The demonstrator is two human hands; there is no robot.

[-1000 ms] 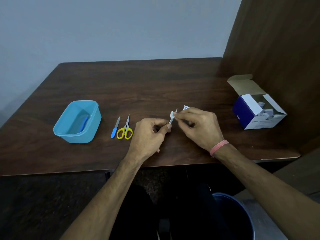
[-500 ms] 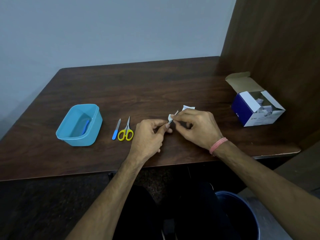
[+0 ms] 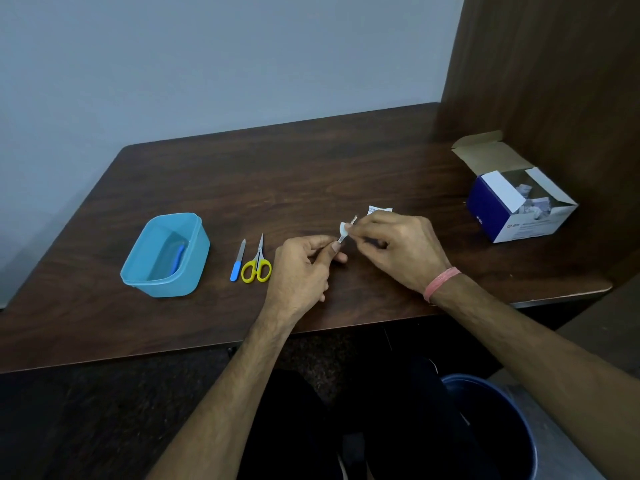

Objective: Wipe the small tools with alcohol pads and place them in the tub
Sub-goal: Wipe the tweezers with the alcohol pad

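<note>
Sitting on the dark wood tabletop [image 3: 311, 161], off to the left, is a light blue tub [image 3: 166, 256] with one blue-handled tool [image 3: 179, 259] already lying inside. Just right of it are a blue-handled nail file [image 3: 237, 261] and yellow-handled scissors [image 3: 257, 263], side by side and not in anyone's way. Far right there's an open box of pads [image 3: 519, 202] up against the wooden side panel, and a blue bin [image 3: 491, 427] down on the floor. A torn white wrapper [image 3: 379, 210] pokes out just behind the right hand.

Grip-wise: left hand [image 3: 301, 268] pinches the lower end of a thin metal tool [image 3: 346, 232] between thumb and fingers, tip angled up. Right hand [image 3: 401, 247], pink band [image 3: 441, 284] on the wrist, pinches a small white alcohol pad [image 3: 343, 229] around the tool's upper part. Both hands hover over the tabletop, well apart from the tub.
</note>
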